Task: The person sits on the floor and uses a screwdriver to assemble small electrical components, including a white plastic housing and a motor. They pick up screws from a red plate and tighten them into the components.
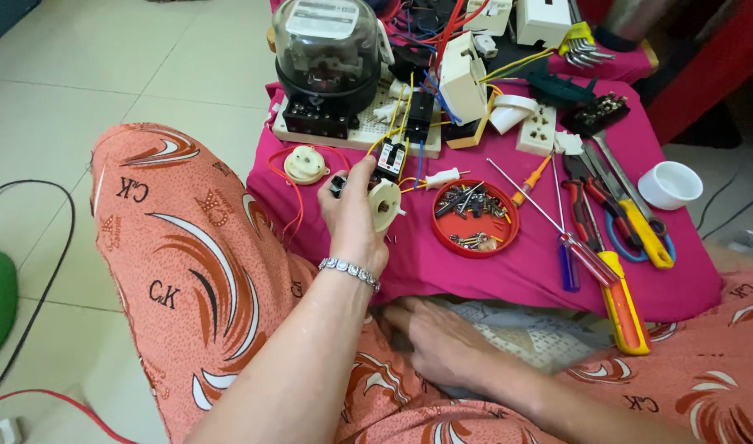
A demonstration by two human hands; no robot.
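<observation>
My left hand (353, 220), with a bracelet on the wrist, is raised over the edge of the pink cloth (475, 275) and grips a cream round electrical fitting (384, 205) with a small black part behind it. Yellow and red wires run from that spot toward the white board (360, 136). My right hand (439, 341) lies palm down and blurred on a pale patterned cloth (533, 333) in my lap, holding nothing. A red dish of screws (475, 219) sits just right of my left hand.
An electric meter with a clear dome (327, 49) stands on the white board. A second cream round part (305, 164) trails red wire. Screwdrivers (594, 261), pliers (644, 230), a white socket (537, 129), hex keys (586, 51) and a white cup (671, 184) lie to the right. A black cable (43, 271) crosses the tiled floor.
</observation>
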